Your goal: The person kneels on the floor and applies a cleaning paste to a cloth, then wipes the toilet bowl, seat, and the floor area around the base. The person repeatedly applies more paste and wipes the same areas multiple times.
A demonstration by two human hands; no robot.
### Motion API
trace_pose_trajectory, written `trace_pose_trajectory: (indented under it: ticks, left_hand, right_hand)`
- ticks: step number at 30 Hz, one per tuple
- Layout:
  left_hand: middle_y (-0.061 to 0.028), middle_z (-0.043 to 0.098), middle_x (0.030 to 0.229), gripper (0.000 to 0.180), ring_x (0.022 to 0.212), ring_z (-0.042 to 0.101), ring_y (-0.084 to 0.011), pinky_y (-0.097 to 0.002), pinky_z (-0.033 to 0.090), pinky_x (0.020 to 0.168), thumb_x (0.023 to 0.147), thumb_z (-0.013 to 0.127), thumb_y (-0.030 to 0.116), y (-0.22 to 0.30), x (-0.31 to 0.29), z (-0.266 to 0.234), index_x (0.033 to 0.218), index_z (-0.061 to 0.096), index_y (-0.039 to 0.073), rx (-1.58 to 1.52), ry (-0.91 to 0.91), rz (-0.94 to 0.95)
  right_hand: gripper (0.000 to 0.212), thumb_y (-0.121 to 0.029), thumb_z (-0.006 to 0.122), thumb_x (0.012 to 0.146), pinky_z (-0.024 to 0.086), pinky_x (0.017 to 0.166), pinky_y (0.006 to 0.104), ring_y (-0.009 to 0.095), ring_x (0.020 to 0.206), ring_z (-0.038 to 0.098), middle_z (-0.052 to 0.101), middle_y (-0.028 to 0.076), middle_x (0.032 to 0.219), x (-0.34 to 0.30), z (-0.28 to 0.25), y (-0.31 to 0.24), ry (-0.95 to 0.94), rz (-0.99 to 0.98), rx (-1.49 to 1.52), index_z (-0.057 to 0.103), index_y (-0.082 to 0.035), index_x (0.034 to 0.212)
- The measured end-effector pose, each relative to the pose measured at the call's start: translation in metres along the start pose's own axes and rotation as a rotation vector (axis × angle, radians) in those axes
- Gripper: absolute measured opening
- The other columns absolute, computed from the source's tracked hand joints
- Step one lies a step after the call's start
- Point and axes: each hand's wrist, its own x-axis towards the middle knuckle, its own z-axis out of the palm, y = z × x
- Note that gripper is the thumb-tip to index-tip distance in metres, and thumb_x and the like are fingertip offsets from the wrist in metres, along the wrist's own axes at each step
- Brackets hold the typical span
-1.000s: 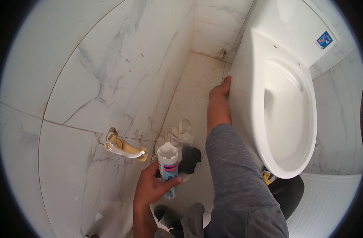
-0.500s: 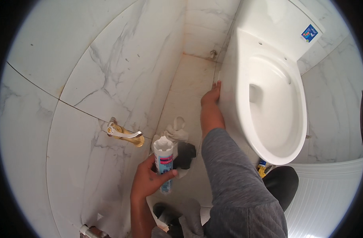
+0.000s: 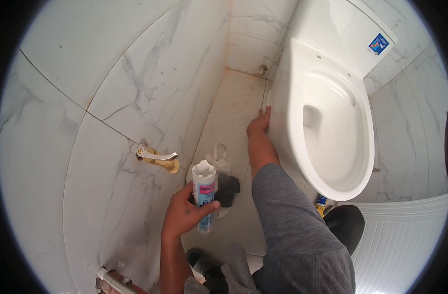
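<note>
My left hand (image 3: pixel 184 211) is wrapped round a sealant cartridge (image 3: pixel 204 192), a white and blue tube with a pink band. The cartridge stands nearly upright in the grip, its ragged, whitish hollow end facing up. Farther off, my right arm reaches along the left side of the white toilet (image 3: pixel 282 142). Low beside the toilet's base, my right hand (image 3: pixel 258 125) has its fingers stretched out and somewhat apart. Nothing shows in it, though part of the hand is turned away from view. Whether the fingertips touch the base or the floor I cannot tell.
A brass tap with a chrome lever (image 3: pixel 158 158) juts from the marbled wall at left. Crumpled pale cloth (image 3: pixel 220 156) and a black item (image 3: pixel 228 190) lie on the tiled floor. A yellow-and-blue object (image 3: pixel 321 205) sits under the toilet's front. White pipe (image 3: pixel 114 281) runs at lower left.
My right hand has drawn slightly nearer along the toilet's base, and its fingers show more apart. The left hand still holds the cartridge. The view has shifted a little.
</note>
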Motion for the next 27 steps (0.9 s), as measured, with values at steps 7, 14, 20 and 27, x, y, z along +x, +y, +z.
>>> trace_pose_trajectory:
  ticks: [7,14,20,27]
  left_hand:
    - [-0.0129,0.074,0.104,0.054,0.094,0.071,-0.0184,-0.0344,0.055,0.084,0.077,0.088,0.026,-0.017,0.004,0.000,0.119,0.066,0.000,0.047,0.045,-0.063]
    - [-0.0144,0.075,0.107,0.053,0.096,0.072,-0.0242,-0.0379,0.055,0.087,0.074,0.087,0.026,-0.034,0.016,0.002,0.118,0.068,0.002,0.213,0.076,-0.217]
    - [-0.0157,0.075,0.105,0.051,0.095,0.072,-0.0261,-0.0384,0.055,0.086,0.073,0.087,0.028,-0.030,0.030,0.005,0.114,0.069,0.002,0.224,0.085,-0.317]
    - [-0.0152,0.074,0.101,0.051,0.094,0.072,-0.0271,-0.0387,0.055,0.083,0.076,0.086,0.031,-0.057,0.025,0.026,0.113,0.065,0.003,0.187,0.332,0.000]
  right_hand:
    - [0.060,-0.048,0.035,0.105,-0.010,0.117,0.0674,0.038,0.157,0.004,0.010,0.008,0.170,0.016,0.027,-0.019,0.025,-0.022,-0.029,0.038,-0.020,0.158]
    - [0.064,-0.047,0.058,0.090,-0.003,0.120,0.0646,0.052,0.153,0.008,0.014,0.014,0.170,-0.083,0.034,-0.027,-0.036,-0.067,0.218,0.058,-0.014,0.145]
    - [0.055,-0.025,0.069,0.083,0.016,0.119,0.0637,0.050,0.151,0.017,0.023,0.022,0.166,-0.210,0.060,0.001,-0.128,-0.220,0.512,0.065,-0.007,0.135]
    - [0.065,-0.009,0.063,0.083,0.037,0.115,0.0460,0.029,0.149,0.034,0.028,0.020,0.164,-0.235,0.043,0.060,-0.126,-0.876,1.810,0.052,-0.010,0.147]
